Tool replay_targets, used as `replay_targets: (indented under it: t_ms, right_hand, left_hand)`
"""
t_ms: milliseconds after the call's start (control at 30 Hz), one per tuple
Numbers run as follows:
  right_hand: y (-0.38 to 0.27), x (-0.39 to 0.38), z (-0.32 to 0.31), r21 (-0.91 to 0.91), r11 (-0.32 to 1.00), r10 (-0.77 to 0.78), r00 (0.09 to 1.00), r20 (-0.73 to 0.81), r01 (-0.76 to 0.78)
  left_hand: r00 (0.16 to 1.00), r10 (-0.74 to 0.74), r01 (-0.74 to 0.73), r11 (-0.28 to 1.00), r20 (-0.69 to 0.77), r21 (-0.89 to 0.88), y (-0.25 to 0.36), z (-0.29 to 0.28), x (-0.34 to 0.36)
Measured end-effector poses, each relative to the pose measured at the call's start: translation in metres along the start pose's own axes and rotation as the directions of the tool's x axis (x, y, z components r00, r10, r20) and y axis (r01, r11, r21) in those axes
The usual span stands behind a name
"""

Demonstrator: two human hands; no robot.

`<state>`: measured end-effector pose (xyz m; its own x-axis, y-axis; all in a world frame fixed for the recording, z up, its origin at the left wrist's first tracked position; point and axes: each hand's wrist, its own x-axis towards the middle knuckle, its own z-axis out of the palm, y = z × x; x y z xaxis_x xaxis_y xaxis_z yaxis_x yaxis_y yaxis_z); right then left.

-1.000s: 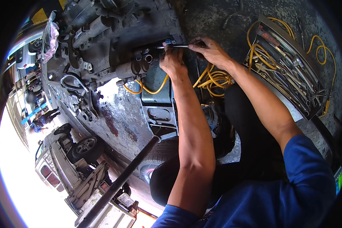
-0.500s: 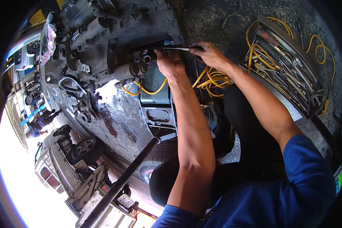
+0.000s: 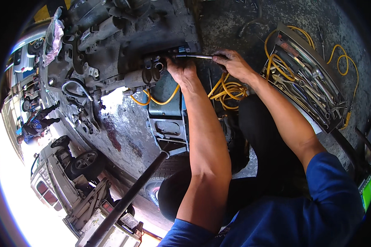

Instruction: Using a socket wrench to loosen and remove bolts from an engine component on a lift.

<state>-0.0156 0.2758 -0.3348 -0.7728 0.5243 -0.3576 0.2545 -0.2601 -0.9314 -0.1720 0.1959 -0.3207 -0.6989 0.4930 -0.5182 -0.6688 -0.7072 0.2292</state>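
Note:
A long shiny wrench (image 3: 200,57) lies nearly level along the side of a large, dirty dark engine (image 3: 107,53). My right hand (image 3: 234,65) is closed round its outer end, thumb and fingers pinching the handle. My left hand (image 3: 183,71) is closed at the inner end, against the engine, the thumb near the wrench's head; some fingertips are hidden. Just left of that hand, a round metal port (image 3: 158,66) and a dark cylindrical part (image 3: 138,77) stick out from the engine. The wrench's far tip is lost in shadow.
To the right, a metal tray (image 3: 338,92) holds several wrenches and other tools. A yellow hose (image 3: 226,92) coils by my knee. A floor jack (image 3: 167,123) stands below the engine, its long handle (image 3: 127,199) slanting toward me. A pickup truck (image 3: 57,177) and a person (image 3: 35,125) are at left.
My right hand has shifted a little right and down with the outer end, and more of the shiny shaft shows. The left hand stays at the engine. The person at far left has moved.

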Motion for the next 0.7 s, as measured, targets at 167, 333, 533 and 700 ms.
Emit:
replay_targets:
  t_ms: [167, 333, 533, 700]
  right_hand:
    - [-0.024, -0.038, -0.008, 0.036, 0.998, 0.049, 0.996, -0.076, -0.046]
    - [-0.023, -0.097, -0.04, 0.066, 0.992, 0.119, 0.981, -0.154, -0.11]
    - [-0.039, -0.157, -0.053, 0.188, 0.977, 0.156, 0.945, -0.288, -0.104]
    - [-0.039, -0.182, -0.068, 0.353, 0.933, 0.234, 0.859, -0.455, -0.067]
  left_hand:
    - [0.982, 0.145, -0.166, 0.965, 0.118, 0.202, 0.016, -0.011, 0.006]
    - [0.961, 0.252, -0.213, 0.936, -0.112, 0.28, -0.031, -0.016, -0.025]
    - [0.986, 0.121, 0.008, 0.657, -0.116, 0.754, -0.09, -0.032, -0.043]
    - [0.974, -0.13, -0.138, 0.297, 0.183, 0.945, -0.121, 0.028, -0.018]
